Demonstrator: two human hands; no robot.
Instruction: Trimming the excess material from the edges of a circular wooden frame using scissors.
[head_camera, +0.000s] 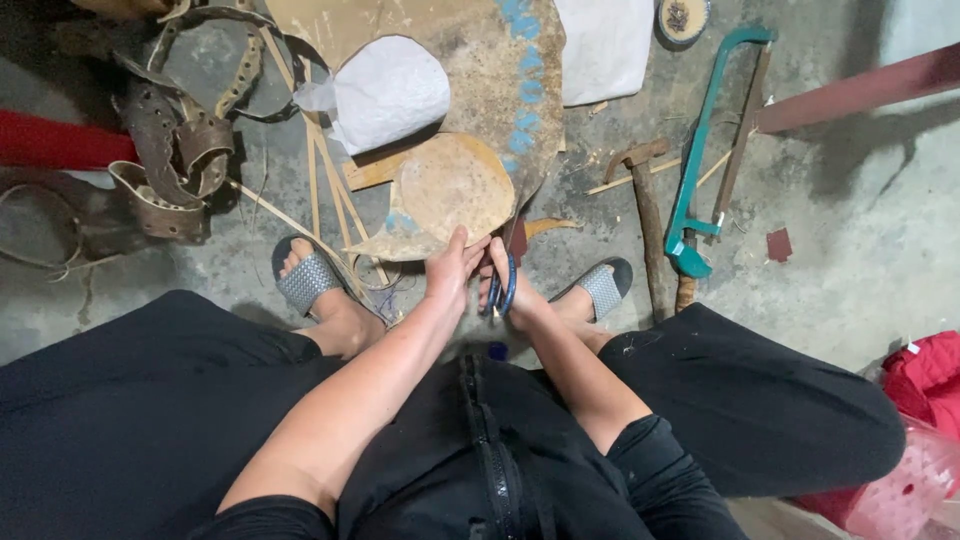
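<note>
On the concrete floor (860, 240) at far left I see a heap of brown leather straps (170, 150) with punched holes, pushed aside where they stay within reach without crowding the work. Thin wooden sticks (320, 180) lie fanned between that heap and the centre. A white paper pattern (385, 90) rests on the large hide (480, 60) marked with blue dots, probably laid there as a shape to copy.

Coming inward, my left hand (450, 275) is closed in a pinch on the near edge of the rounded tan leather piece (450, 190), thumb on top; I judge it holds the piece taut and lifted off the floor so the blades can bite. The piece sits just ahead of my knees, between my two sandalled feet, overlapping the big hide.

My right hand (510, 290) is wrapped through the blue handles of the scissors (503, 280), the blades pointing forward at the leather's edge; whether they are open or shut I cannot tell, since the hand hides them.

Further right lie a hammer (645, 200) and a green-framed hacksaw (710, 140), parked alongside my right leg, handles toward me for easy pickup. A red cloth (925, 375) sits at the far right edge.
</note>
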